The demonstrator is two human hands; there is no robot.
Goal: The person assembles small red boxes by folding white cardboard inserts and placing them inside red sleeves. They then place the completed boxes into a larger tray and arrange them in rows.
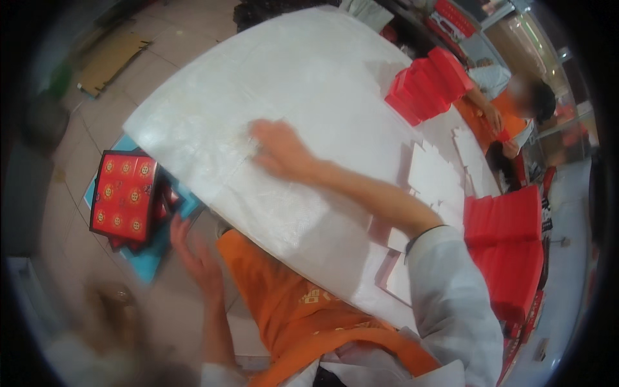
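Observation:
My left hand (198, 258) hangs beside the table's near-left edge with its fingers stretched out, holding nothing. Just left of its fingertips is a stack of flat, dark-edged red boxes (126, 192) printed with round gold motifs. Light-blue sheets (145, 259) stick out from under them. My right hand (282, 151) is over the white table (258, 71), reached across from the right. Motion smears its fingers, so I cannot see whether they grip anything.
White box pieces (435, 174) lie at the table's right side. Stacked red boxes (505, 251) stand right of my sleeve, and another red pile (429, 87) sits farther back. Beyond it a co-worker (509, 109) handles a small red piece. Flattened cardboard (113, 63) lies on the floor.

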